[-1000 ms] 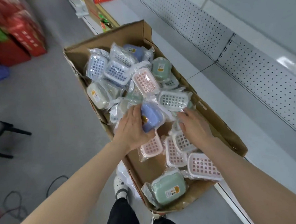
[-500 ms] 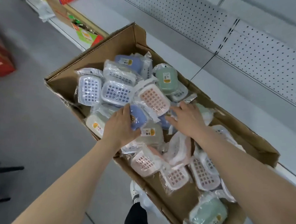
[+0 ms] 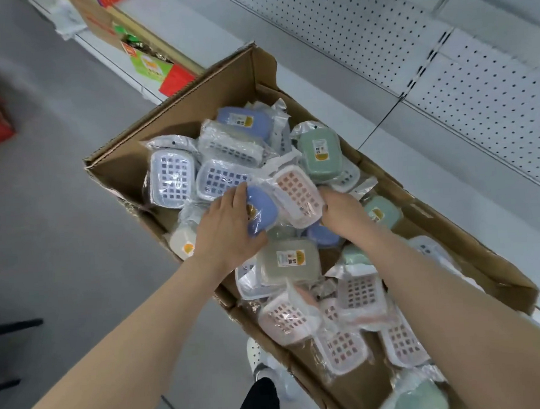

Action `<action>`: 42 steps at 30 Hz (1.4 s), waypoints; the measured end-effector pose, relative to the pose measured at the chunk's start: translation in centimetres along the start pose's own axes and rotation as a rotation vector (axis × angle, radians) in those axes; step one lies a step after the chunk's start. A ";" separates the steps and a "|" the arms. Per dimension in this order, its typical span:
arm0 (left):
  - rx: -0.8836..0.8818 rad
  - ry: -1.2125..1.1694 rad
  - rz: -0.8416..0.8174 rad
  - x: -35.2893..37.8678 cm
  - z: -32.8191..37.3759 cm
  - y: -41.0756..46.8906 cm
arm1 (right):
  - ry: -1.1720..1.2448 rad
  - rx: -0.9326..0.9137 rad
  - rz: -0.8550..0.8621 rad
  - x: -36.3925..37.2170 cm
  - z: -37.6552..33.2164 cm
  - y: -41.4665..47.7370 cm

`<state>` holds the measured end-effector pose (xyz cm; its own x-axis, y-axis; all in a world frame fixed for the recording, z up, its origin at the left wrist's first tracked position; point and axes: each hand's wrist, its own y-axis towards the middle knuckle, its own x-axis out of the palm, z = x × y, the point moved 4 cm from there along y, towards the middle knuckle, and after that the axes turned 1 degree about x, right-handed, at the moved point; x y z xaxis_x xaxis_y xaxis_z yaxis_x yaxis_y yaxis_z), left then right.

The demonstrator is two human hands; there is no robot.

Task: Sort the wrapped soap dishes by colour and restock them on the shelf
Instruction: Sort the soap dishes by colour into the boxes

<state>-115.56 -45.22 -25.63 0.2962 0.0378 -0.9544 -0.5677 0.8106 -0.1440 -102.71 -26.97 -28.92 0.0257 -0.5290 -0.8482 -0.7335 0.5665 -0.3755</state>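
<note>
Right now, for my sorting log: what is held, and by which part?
The left hand grips a blue dish by its left side. The right hand touches the pink dish at its edge; grip unclear.

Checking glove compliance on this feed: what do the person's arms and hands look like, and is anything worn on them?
The left forearm and right forearm are bare up to the frame edge; no sleeve shows. The left hand and right hand wear no gloves, and no watch, bracelet or ring is visible. No markings show on either arm.
</note>
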 end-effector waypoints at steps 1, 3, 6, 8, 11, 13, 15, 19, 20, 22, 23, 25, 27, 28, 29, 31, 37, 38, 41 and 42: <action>-0.003 0.001 0.021 -0.2 -0.3 0.1 | 0.014 -0.040 -0.022 0.2 -0.8 0.3; -0.006 -0.002 0.062 -0.3 -0.8 0.1 | 0.075 -0.065 -0.003 0.6 -1.4 0.7; 0.004 0.029 0.072 -0.3 -1.2 0.4 | 0.169 -0.054 0.025 1.3 -0.4 1.5; 0.004 0.048 0.061 -0.1 -1.4 0.8 | 0.097 -0.072 -0.050 1.9 0.2 2.0; 0.001 0.044 0.059 0.1 -1.6 1.1 | -0.105 -0.014 -0.207 2.7 1.3 2.1; 0.007 0.044 0.053 0.2 -1.5 1.2 | -0.263 0.023 -0.219 2.8 2.1 2.1; 0.013 0.048 0.041 0.4 -1.5 1.2 | -0.375 0.051 -0.260 3.2 2.9 1.3; 0.039 0.047 0.022 0.4 -0.8 0.7 | -0.341 0.126 -0.267 3.8 4.2 -1.3; 0.045 0.048 0.016 0.5 -0.7 0.5 | -0.258 0.137 -0.263 3.8 4.2 -1.9; 0.052 0.045 0.008 0.6 -0.5 0.1 | -0.100 0.147 -0.293 3.9 3.9 -2.7; 0.055 0.042 0.001 0.6 -0.4 -0.1 | -0.063 0.158 -0.307 4.2 3.9 -2.9; 0.063 0.038 -0.019 0.6 -0.3 -0.4 | -0.025 0.190 -0.299 4.4 4.0 -3.4; 0.072 0.032 -0.027 0.7 -0.1 -0.7 | 0.009 0.205 -0.292 4.2 3.9 -3.8; 0.078 0.028 -0.025 0.7 0.0 -0.8 | 0.035 0.205 -0.299 4.1 3.8 -3.9; 0.083 0.024 -0.022 0.8 0.1 -1.0 | 0.042 0.206 -0.310 3.8 3.7 -4.2; 0.089 0.013 -0.021 0.7 0.3 -1.2 | 0.038 0.217 -0.285 3.3 3.7 -4.6; 0.118 -0.025 -0.094 0.2 2.4 -1.6 | 0.174 0.384 0.004 -1.5 4.9 -7.8; 0.137 -0.026 -0.123 0.4 2.9 -1.7 | 0.173 0.415 0.047 -2.3 5.4 -8.4; 0.194 -0.018 -0.260 1.4 4.1 -1.9 | 0.060 0.423 0.038 -3.1 6.4 -10.1; 0.205 -0.008 -0.305 1.8 4.4 -2.1 | 0.008 0.427 0.019 -2.9 6.6 -10.6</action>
<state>-110.47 -44.24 -25.88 0.4348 -0.2197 -0.8733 -0.2869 0.8855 -0.3656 -90.50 -27.26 -24.91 0.0082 -0.5204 -0.8539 -0.3868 0.7858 -0.4826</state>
